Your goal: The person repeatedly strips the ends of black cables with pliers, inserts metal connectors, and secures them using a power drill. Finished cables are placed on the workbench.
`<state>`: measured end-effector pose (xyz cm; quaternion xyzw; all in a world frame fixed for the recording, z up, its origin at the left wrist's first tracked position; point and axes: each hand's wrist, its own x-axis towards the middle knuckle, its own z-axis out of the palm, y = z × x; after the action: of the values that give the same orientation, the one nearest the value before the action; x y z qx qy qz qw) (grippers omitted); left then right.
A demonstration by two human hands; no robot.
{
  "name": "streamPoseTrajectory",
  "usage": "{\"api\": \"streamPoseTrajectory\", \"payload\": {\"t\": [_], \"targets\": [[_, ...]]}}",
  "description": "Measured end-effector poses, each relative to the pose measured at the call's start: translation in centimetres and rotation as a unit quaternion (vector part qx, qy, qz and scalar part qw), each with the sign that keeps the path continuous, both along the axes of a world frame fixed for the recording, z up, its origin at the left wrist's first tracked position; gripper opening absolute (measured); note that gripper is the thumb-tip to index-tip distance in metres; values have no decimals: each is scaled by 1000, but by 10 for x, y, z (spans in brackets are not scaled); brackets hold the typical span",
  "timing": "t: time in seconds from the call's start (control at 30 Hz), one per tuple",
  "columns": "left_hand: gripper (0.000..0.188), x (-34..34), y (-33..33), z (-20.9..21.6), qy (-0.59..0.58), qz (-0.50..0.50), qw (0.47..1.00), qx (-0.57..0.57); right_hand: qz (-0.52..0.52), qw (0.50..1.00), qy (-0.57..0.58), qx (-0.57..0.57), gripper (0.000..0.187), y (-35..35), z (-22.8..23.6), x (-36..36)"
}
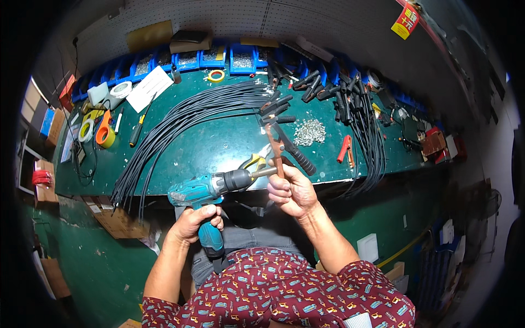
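My left hand point(198, 223) is wrapped round the grip of a teal and black cordless drill point(198, 190), which points to the right at the bench's near edge. A copper-coloured clamp point(275, 147) with a black ribbed handle point(298, 157) is gripped in my right hand point(295, 192). The metal bit point(264, 172) in the drill's chuck reaches the lower end of the clamp; whether it touches a screw there is hidden by my fingers. Just behind the chuck lie yellow-handled pliers point(252, 162). Several black clamp handles point(278, 109) rest on the bench beyond.
A thick bundle of black cables point(164, 123) curves across the green bench point(202, 147). Right of my hands are a pile of small metal screws point(310, 132), a red clamp point(344, 148) and more black-handled clamps with cables point(366, 136). Blue parts bins point(241, 60) line the back.
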<state>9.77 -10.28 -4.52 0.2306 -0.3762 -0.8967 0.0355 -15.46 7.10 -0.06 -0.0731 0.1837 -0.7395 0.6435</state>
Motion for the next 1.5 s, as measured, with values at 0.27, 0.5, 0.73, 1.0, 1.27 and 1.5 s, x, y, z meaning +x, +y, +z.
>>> {"api": "streamPoseTrajectory", "payload": {"t": [0.27, 0.5, 0.73, 1.0, 1.27, 1.5], "targets": [[32, 0, 0, 8, 12, -13, 1000, 6, 1, 999, 32, -4, 30, 4, 5, 1], [31, 5, 3, 11, 9, -13, 1000, -4, -23, 997, 75, 5, 33, 7, 24, 13], [31, 6, 4, 9, 6, -8, 1000, -9, -35, 997, 57, 45, 33, 9, 29, 20], [32, 3, 5, 10, -8, 1, 998, -58, -46, 995, 31, 81, 34, 7, 26, 23], [28, 5, 4, 7, -53, 14, 993, -106, -47, 996, 22, 68, 31, 7, 24, 25], [26, 5, 4, 5, -42, 35, 990, -128, -67, 994, 22, 84, 33, 3, 21, 26]]}}
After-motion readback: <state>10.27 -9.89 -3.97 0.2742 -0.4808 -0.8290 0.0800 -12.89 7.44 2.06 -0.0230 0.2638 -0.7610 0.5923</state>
